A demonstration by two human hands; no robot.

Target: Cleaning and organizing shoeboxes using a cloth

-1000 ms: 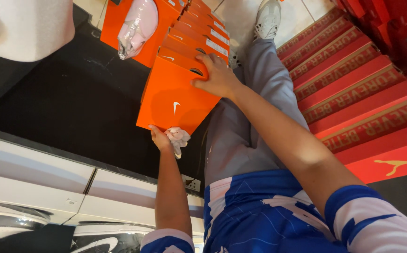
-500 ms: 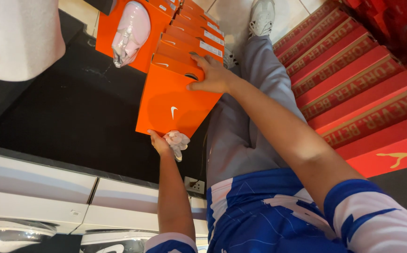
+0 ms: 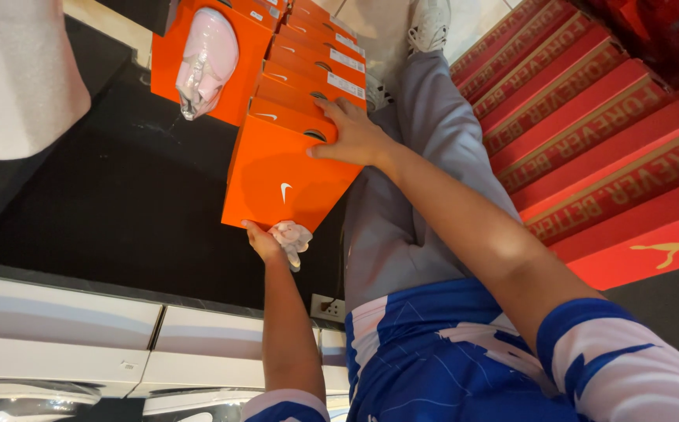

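The right hand [image 3: 353, 133] lies fingers spread on the far edge of the top orange shoebox [image 3: 285, 176], lid closed, contents unseen. The left hand [image 3: 263, 241] grips that box's near corner from beneath, with a crumpled white tissue [image 3: 291, 235] bunched against it. The box heads a row of closed orange boxes [image 3: 316, 55]. A neighbouring orange box [image 3: 169, 59] carries a plastic-wrapped pale shoe [image 3: 207, 61] on top. Red boxes [image 3: 589, 133] are stacked to the right.
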